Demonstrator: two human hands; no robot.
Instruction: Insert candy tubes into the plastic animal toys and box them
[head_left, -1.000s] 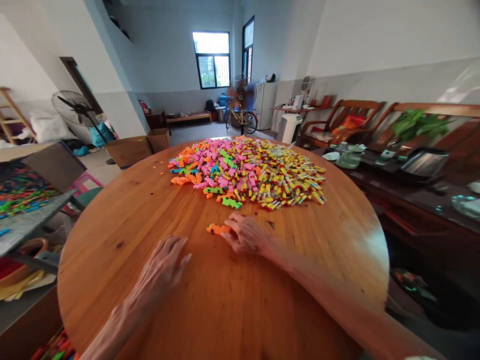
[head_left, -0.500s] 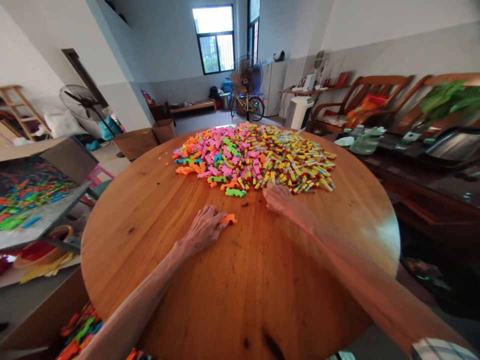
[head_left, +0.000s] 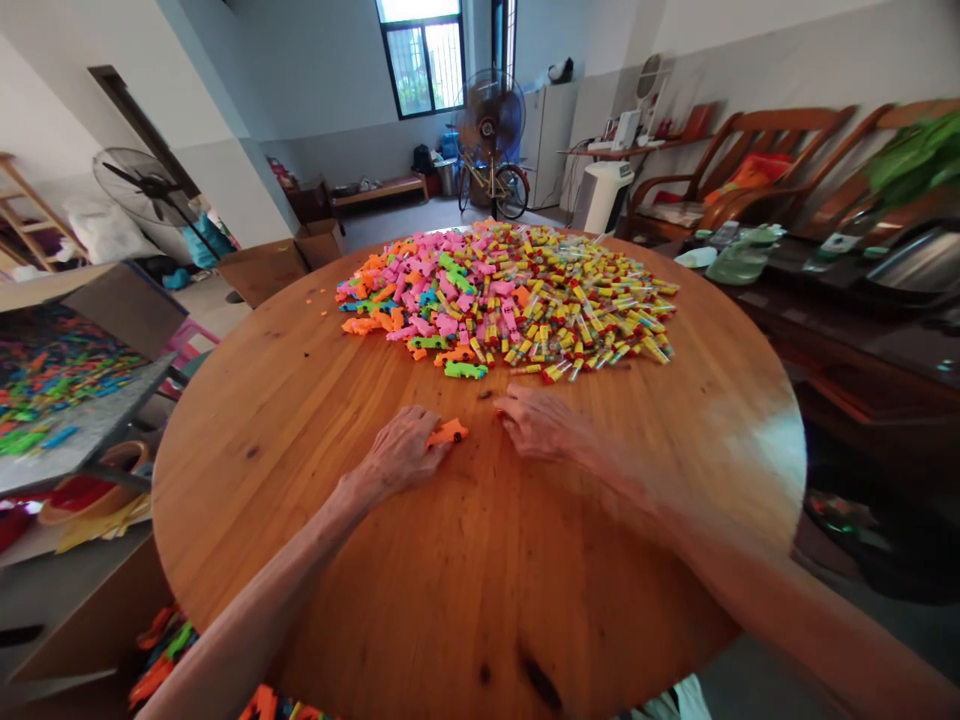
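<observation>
Two bare hands, both mine, work at the center of a round wooden table (head_left: 427,600), forearms reaching in from the lower left and lower right of the frame. My left hand (head_left: 401,447) grips an orange toy car (head_left: 450,432), its fingers closed around one end while the wheeled end points right, toward my other hand. Just beside it, my right hand (head_left: 541,425) hovers over or rests on the wood, I cannot tell which, its fingers curled nearly shut with a small red-orange piece (head_left: 498,410) at their tips; the rest of that piece is hidden.

Beyond my hands, a broad heap spreads across the far side of the table: pink, orange, green and blue toy cars (head_left: 409,290) at left, yellow-labeled clear tubes (head_left: 600,320) with red ends at right. One bright green car (head_left: 465,370) lies at the heap's near edge, above my hands in the frame.

At far left, more colorful pieces (head_left: 67,370) fill a carton that opens onto a gray surface (head_left: 112,405). A standing fan (head_left: 489,125) and a bicycle (head_left: 511,192) occupy the upper center, below a window (head_left: 426,70); wooden chairs (head_left: 780,130) line the upper right.
</observation>
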